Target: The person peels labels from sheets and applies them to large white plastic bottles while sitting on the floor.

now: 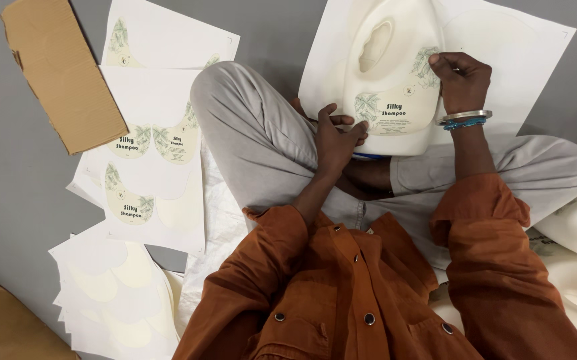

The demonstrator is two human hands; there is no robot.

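A large cream plastic jug (395, 73) with a moulded handle opening lies on its side across the person's crossed legs, its base toward the body and its neck pointing away, resting over a white backing sheet (502, 47) spread on the grey floor (8, 187). On its upper face sits a cream label (390, 110) printed with pale green leaves, mostly laid down. The right hand (460, 81) presses curled fingertips on the label's upper right edge, fingers bunched together, a silver and a blue bangle (465, 119) at the wrist. The left hand (336, 137) steadies the jug at its lower left corner, fingers loosely bent against the wall, thumb up near the label's edge. The jug looks empty, so likely light, with stiff but slightly yielding walls and a smooth, slippery skin; the handle opening or the broad base would give the surest hold, while the label is thin, sticky and apt to crease or trap air if pulled. To the person's left lie more label sheets (148, 153), some with labels left, some only with empty outlines, a stack of spent sheets (112, 293) nearer the body, and a piece of brown cardboard (58, 73) beyond them.
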